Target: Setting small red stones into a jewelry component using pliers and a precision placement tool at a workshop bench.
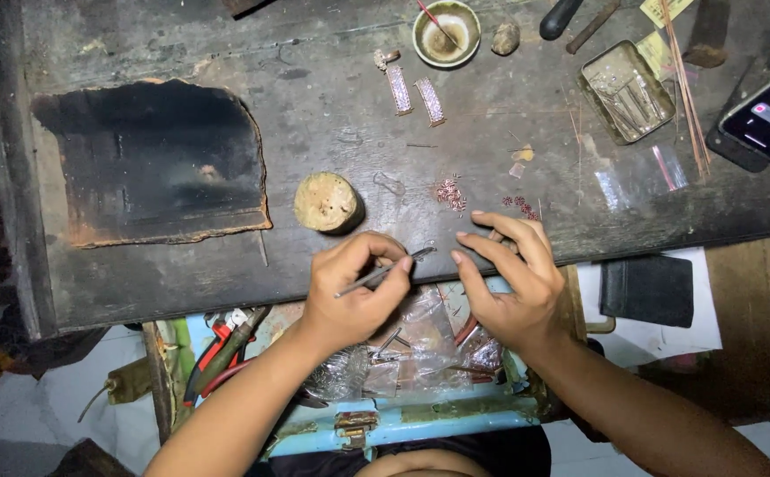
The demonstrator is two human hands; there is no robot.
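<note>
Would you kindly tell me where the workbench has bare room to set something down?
Bare wood lies between the dark charred slab and the cork block, and above the slab. The far right is crowded: metal tin, phone, small bowl, beads by the right hand.

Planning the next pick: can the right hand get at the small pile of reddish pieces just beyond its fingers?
Probably yes. The right hand rests on the bench edge, and the reddish pieces lie just ahead on bare bench top, nothing between them.
</note>
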